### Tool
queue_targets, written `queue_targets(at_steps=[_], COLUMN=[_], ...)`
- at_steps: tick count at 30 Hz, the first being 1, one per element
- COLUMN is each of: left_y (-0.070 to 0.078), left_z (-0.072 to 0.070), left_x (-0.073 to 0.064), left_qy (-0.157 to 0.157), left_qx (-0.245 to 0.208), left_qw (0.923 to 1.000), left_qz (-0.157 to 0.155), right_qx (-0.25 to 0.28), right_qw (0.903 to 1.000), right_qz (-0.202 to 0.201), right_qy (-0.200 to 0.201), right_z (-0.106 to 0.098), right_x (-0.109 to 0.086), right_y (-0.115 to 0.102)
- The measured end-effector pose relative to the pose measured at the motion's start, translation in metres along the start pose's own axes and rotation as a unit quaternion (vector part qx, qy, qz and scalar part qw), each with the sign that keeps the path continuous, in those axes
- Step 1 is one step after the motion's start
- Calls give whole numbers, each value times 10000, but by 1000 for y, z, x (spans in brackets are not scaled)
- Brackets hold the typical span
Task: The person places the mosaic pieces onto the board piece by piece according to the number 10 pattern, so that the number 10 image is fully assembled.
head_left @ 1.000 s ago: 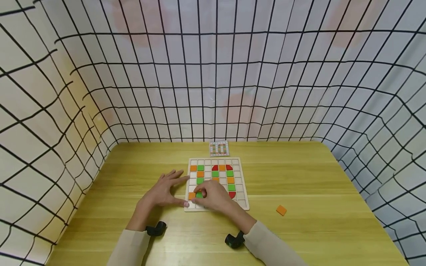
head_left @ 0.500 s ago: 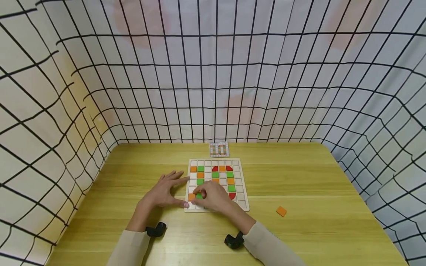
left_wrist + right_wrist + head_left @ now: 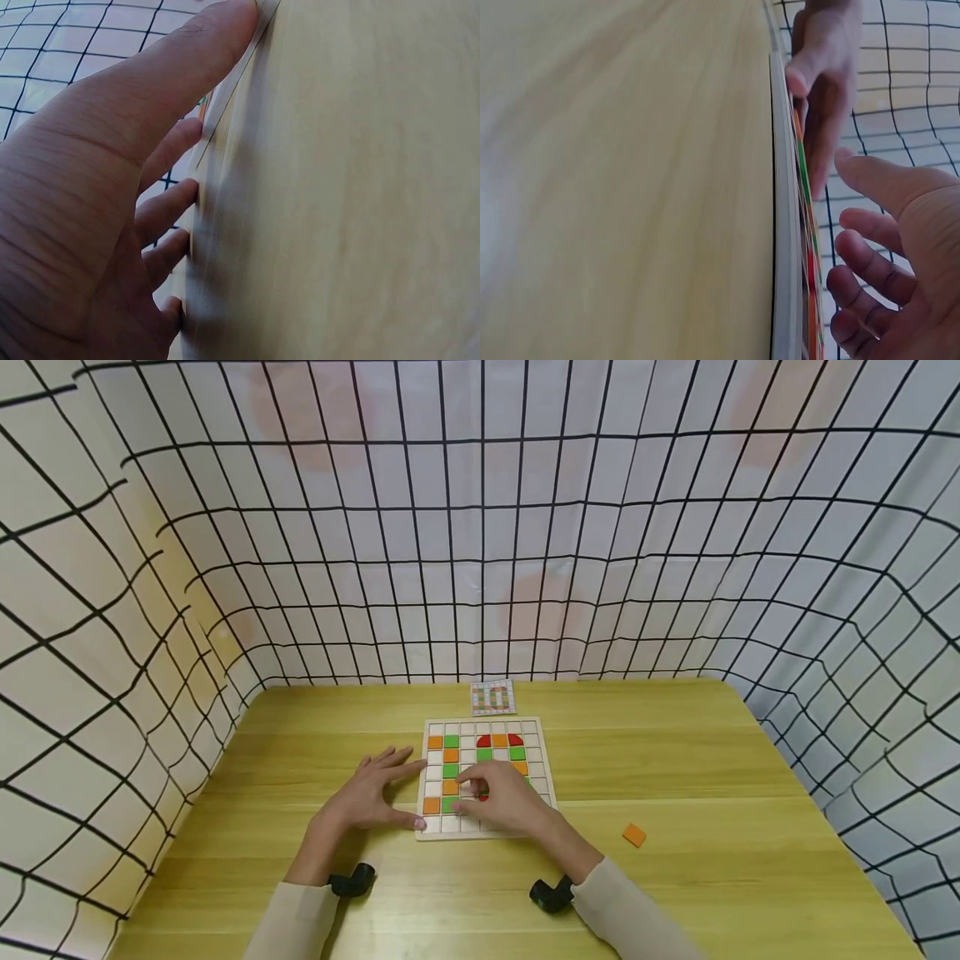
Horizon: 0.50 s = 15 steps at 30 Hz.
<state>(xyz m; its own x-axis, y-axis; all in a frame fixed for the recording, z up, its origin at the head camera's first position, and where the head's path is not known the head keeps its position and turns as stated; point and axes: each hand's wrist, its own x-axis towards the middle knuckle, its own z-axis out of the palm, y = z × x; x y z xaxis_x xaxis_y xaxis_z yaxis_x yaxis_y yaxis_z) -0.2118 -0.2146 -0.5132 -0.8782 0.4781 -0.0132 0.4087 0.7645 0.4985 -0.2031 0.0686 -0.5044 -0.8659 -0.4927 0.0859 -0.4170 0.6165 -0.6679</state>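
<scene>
A pale square grid board lies on the table with orange, green and red tiles set in its cells. At its left side my left hand spreads its fingers, with the thumb and index fingertip touching the board's edge. My right hand hovers low over the board's middle, palm down, hiding several cells. Its thumb and loosely bent fingers are apart with nothing between them. Just left of its fingertips are an orange tile and a green tile in the second column.
One loose orange tile lies on the wooden table right of the board. Behind the board is a small card printed with a coloured grid pattern. A white wall with black grid lines surrounds the table's back and sides.
My right hand has shifted right and lifted off the second column, uncovering an orange tile and more of the green tile there. My left hand stays at the board's edge.
</scene>
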Motion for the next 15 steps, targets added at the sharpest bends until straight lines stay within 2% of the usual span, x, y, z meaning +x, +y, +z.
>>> queue_targets(at_steps=[8, 15], left_y=[0, 0], left_z=[-1, -1], left_x=[0, -1], left_qy=[-29, -76], left_qx=[-26, -13], left_qw=[10000, 9999], left_qz=[-41, -108], right_qx=[64, 128], right_qw=[9995, 9981], right_qz=[46, 357], right_qy=[303, 492], right_z=[-22, -49], right_x=[-16, -42], right_y=[19, 43])
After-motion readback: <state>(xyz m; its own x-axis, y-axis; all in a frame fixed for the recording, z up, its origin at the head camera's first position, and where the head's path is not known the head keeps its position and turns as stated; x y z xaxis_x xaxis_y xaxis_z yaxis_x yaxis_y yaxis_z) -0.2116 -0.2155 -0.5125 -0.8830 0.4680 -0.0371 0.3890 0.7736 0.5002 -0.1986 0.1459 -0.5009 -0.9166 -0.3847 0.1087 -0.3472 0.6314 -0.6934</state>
